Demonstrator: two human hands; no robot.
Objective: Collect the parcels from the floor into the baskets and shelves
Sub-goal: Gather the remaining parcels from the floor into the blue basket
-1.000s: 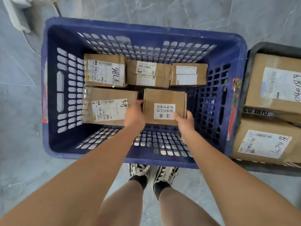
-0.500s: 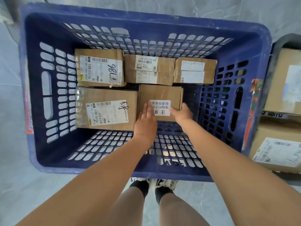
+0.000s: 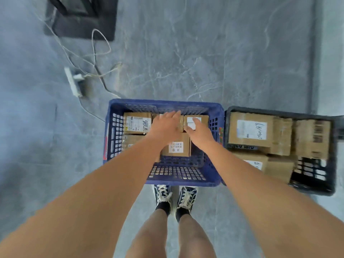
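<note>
A blue slatted basket (image 3: pixel 216 116) stands on the floor in front of my feet with several brown cardboard parcels in it. The small parcel with a white printed label (image 3: pixel 176 147) lies flat near the basket's middle, with no hand on it. My left hand (image 3: pixel 164 125) hangs above the middle parcel of the back row with its fingers stretched out. My right hand (image 3: pixel 198 131) hovers over the back right parcel (image 3: pixel 203 119), fingers relaxed and empty. A parcel marked 98L (image 3: pixel 137 125) lies at the back left.
A dark basket (image 3: pixel 314 187) with several larger parcels stands right against the blue one. On the grey marble floor to the far left lie a white power strip (image 3: pixel 73 84) and loose cables (image 3: pixel 96 58). A dark stand base (image 3: pixel 81 17) sits at the top left.
Both hands have let go of the labelled parcel, which now lies in the basket, and have lifted away. The view has pulled back and upward, so the basket looks much smaller.
</note>
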